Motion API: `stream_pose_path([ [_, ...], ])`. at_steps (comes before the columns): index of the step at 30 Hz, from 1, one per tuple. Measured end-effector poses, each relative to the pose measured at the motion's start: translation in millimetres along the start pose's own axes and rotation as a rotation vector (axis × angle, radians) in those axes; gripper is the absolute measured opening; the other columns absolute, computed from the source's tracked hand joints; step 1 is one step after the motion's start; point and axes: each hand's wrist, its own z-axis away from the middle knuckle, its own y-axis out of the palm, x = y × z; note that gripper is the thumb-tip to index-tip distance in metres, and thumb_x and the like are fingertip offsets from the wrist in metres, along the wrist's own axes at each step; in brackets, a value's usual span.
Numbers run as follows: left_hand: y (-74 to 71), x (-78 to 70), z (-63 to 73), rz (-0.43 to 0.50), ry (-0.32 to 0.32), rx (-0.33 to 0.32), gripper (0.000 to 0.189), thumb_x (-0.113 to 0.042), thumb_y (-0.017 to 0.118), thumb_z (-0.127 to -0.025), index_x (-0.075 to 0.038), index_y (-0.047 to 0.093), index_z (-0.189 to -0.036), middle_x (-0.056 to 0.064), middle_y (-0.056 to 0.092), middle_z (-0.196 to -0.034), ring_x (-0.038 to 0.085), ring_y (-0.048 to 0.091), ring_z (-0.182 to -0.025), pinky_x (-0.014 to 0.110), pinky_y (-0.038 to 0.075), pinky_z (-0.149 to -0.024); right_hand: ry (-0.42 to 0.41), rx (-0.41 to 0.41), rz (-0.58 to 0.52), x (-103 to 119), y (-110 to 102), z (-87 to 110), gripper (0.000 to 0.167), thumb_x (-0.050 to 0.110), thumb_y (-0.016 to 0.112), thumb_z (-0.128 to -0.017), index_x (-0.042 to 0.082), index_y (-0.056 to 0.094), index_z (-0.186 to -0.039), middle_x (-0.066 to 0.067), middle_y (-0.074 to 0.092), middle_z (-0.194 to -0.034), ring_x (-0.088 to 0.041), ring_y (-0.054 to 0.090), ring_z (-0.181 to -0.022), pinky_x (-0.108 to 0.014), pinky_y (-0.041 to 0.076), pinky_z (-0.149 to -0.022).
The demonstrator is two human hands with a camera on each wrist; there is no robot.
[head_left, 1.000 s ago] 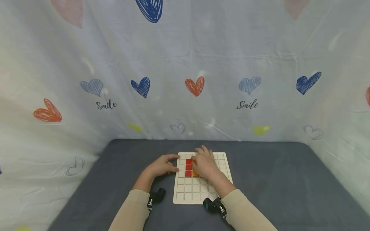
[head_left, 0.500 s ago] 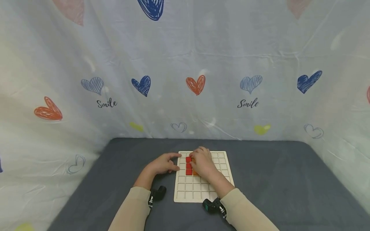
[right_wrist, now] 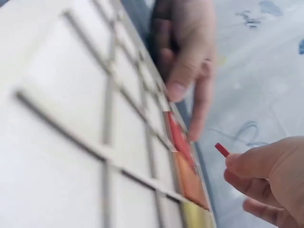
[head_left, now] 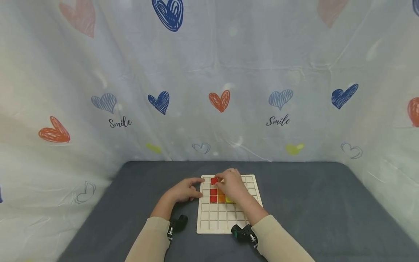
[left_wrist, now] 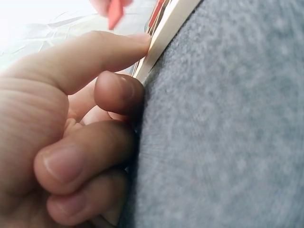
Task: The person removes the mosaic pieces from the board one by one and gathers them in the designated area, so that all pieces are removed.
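My right hand [head_left: 233, 187] pinches a small red square tile [right_wrist: 221, 150] between thumb and fingertips. The right wrist view shows this tile raised off the pale wooden grid board [head_left: 209, 220]. Two more red tiles [head_left: 213, 195] sit in the board's cells, beside an orange tile [head_left: 221, 198] and a yellow tile [head_left: 228, 199]. Part of the coloured block is hidden under my right hand. My left hand [head_left: 183, 190] touches the board's left edge with spread thumb and forefinger; its other fingers are bent in the left wrist view, where the board's side [left_wrist: 164, 40] shows.
The board lies on a dark grey table [head_left: 304, 211]. A pale curtain [head_left: 248, 54] printed with hearts hangs behind and to both sides. Each wrist wears a small black camera [head_left: 180, 222].
The red tile at the top of the red column has come out of its cell and shifted toward the board's far edge in my right hand. My left hand stays at the board's edge.
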Motion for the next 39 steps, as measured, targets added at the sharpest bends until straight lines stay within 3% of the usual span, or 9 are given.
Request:
stream_pose_path([
  [4, 1.7, 1.1, -0.1, 0.003, -0.007, 0.003, 0.067, -0.016, 0.081, -0.089, -0.014, 0.054, -0.150, 0.003, 0.055, -0.058, 0.012, 0.033, -0.040, 0.027, 0.030, -0.040, 0.095, 0.038, -0.138, -3, -16, -0.7, 0.023, 0.012, 0.076, -0.094, 0.009, 0.078, -0.117, 0.005, 0.069, -0.094, -0.024, 0.058, -0.102, -0.044, 0.049, -0.089],
  [8, 3.1, 0.5, -0.8, 0.019, -0.004, 0.004, 0.067, -0.015, 0.081, -0.089, -0.014, 0.054, -0.150, 0.003, 0.054, -0.057, 0.012, 0.032, -0.040, 0.026, 0.029, -0.040, 0.122, 0.030, -0.186, -6, -29, -1.3, 0.025, 0.012, 0.077, -0.094, 0.008, 0.078, -0.119, 0.002, 0.071, -0.100, -0.023, 0.063, -0.104, -0.043, 0.053, -0.087],
  [12, 5.5, 1.2, -1.5, 0.035, 0.002, 0.009, 0.067, -0.013, 0.081, -0.089, -0.012, 0.053, -0.150, 0.002, 0.053, -0.056, 0.011, 0.030, -0.039, 0.025, 0.028, -0.039, 0.144, 0.015, -0.188, -9, -39, -0.7, 0.028, 0.014, 0.078, -0.093, 0.009, 0.077, -0.121, 0.002, 0.072, -0.101, -0.024, 0.065, -0.108, -0.041, 0.054, -0.086],
  [16, 6.1, 1.3, -1.1, 0.037, 0.005, 0.002, 0.066, -0.012, 0.080, -0.089, -0.012, 0.053, -0.150, 0.002, 0.053, -0.056, 0.010, 0.029, -0.038, 0.025, 0.028, -0.039, 0.180, 0.008, -0.211, -13, -46, -0.8, 0.030, 0.014, 0.078, -0.093, 0.008, 0.076, -0.122, 0.002, 0.072, -0.098, -0.021, 0.062, -0.091, -0.036, 0.049, -0.072],
  [21, 3.5, 1.5, 0.5, 0.035, 0.004, -0.005, 0.066, -0.012, 0.080, -0.089, -0.012, 0.054, -0.150, 0.003, 0.053, -0.056, 0.010, 0.029, -0.039, 0.025, 0.028, -0.039, 0.224, 0.002, -0.243, -22, -54, -1.5, 0.030, 0.016, 0.078, -0.094, 0.009, 0.075, -0.123, 0.003, 0.069, -0.097, -0.019, 0.058, -0.084, -0.034, 0.045, -0.068],
  [31, 0.4, 4.3, 3.4, -0.001, -0.022, -0.016, 0.067, -0.015, 0.081, -0.089, -0.014, 0.054, -0.150, 0.003, 0.054, -0.057, 0.011, 0.029, -0.039, 0.026, 0.029, -0.039, 0.198, 0.054, -0.295, -48, -75, 7.3, 0.031, 0.015, 0.072, -0.098, 0.008, 0.072, -0.128, 0.000, 0.067, -0.104, -0.021, 0.061, -0.099, -0.038, 0.051, -0.078],
  [39, 1.8, 1.6, -0.2, -0.007, -0.019, -0.018, 0.067, -0.016, 0.082, -0.089, -0.014, 0.053, -0.150, 0.003, 0.054, -0.057, 0.012, 0.028, -0.039, 0.026, 0.028, -0.039, 0.186, 0.117, -0.248, -68, -96, 12.5, 0.034, 0.016, 0.069, -0.101, 0.005, 0.068, -0.132, -0.008, 0.067, -0.117, -0.029, 0.061, -0.112, -0.048, 0.052, -0.091],
])
